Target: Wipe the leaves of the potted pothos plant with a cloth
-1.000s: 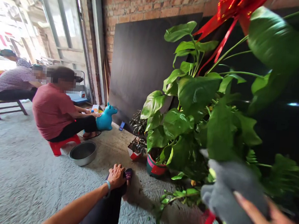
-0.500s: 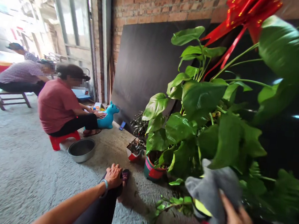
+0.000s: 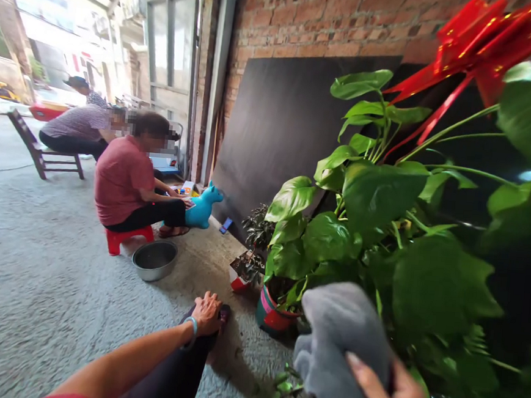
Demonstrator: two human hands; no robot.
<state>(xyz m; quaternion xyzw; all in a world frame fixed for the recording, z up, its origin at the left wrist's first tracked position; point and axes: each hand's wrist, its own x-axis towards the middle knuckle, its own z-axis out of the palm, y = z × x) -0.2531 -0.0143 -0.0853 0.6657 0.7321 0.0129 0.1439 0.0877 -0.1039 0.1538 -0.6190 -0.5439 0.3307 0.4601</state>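
My left hand point(image 3: 207, 313) lies on my knee, its fingers curved over it and slightly apart, holding nothing. A light bracelet point(image 3: 192, 330) circles that wrist. In my right hand point(image 3: 388, 396) is a bunched, soft grey cloth point(image 3: 343, 352), pinched between thumb and fingers. It hangs in front of a large green-leaved potted plant point(image 3: 355, 230), whose lower leaves and part of whose pot point(image 3: 268, 312) it covers. I cannot tell whether the cloth touches a leaf. A red ribbon bow point(image 3: 484, 41) tops the plant.
A smaller dark-leaved plant point(image 3: 253, 241) stands left of the big one. Beyond sits a grey basin point(image 3: 154, 264) on the concrete floor. A person in a red shirt point(image 3: 127, 179) sits by a blue toy animal point(image 3: 204, 207). Black boards point(image 3: 295, 115) lean on the brick wall.
My right hand and the grey cloth have moved left and nearer to me, and the cloth has turned. My left hand stays on the knee. The view has swung slightly left.
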